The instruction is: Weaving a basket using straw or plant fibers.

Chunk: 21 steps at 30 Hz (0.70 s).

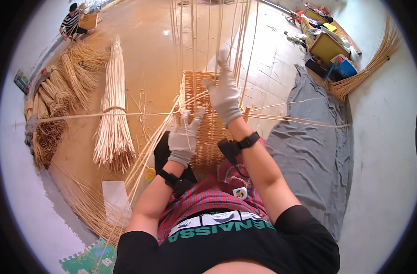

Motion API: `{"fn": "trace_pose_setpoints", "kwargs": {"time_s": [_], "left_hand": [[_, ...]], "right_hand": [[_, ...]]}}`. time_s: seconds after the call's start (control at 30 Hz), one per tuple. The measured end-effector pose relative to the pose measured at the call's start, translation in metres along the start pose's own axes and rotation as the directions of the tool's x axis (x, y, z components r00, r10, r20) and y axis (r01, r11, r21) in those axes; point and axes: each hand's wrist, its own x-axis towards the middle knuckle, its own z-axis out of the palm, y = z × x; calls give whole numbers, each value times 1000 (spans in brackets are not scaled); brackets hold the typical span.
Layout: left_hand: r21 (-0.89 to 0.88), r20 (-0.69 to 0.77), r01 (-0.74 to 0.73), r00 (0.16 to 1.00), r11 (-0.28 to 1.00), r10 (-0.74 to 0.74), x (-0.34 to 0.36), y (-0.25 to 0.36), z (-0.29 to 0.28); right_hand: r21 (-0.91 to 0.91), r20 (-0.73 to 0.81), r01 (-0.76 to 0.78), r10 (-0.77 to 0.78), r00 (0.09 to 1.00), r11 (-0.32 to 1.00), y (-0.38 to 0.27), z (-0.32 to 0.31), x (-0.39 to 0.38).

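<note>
A partly woven wicker basket (210,139) rests in front of my lap, and long upright stakes (193,41) rise from its far side. My left hand (182,140), in a pale work glove, lies at the basket's left edge with thumb and forefinger apart. Loose reeds (150,145) fan out beside it toward the lower left. My gloved right hand (224,96) is farther forward over the basket's right side, its fingers stretched up against the stakes and thumb out to the left. Several thin weaving rods (304,120) stick out sideways to the right.
A tied bundle of pale reeds (111,114) lies on the floor at left, with darker bundles (57,100) by the wall. A grey cloth (306,155) spreads at right. Far right are a blue bucket (345,68) and a rod bundle (368,75). Another person (71,23) sits far left.
</note>
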Motion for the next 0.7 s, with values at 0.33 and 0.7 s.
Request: {"fn": "trace_pose_setpoints", "kwargs": {"time_s": [0.33, 0.7], "left_hand": [[-66, -280, -318, 916, 946, 289, 28, 82, 7], [-734, -450, -305, 888, 607, -98, 12, 38, 20]], "right_hand": [[583, -270, 94, 84, 959, 807, 116, 5, -87], [-26, -338, 11, -19, 941, 1000, 116, 7, -94]]}}
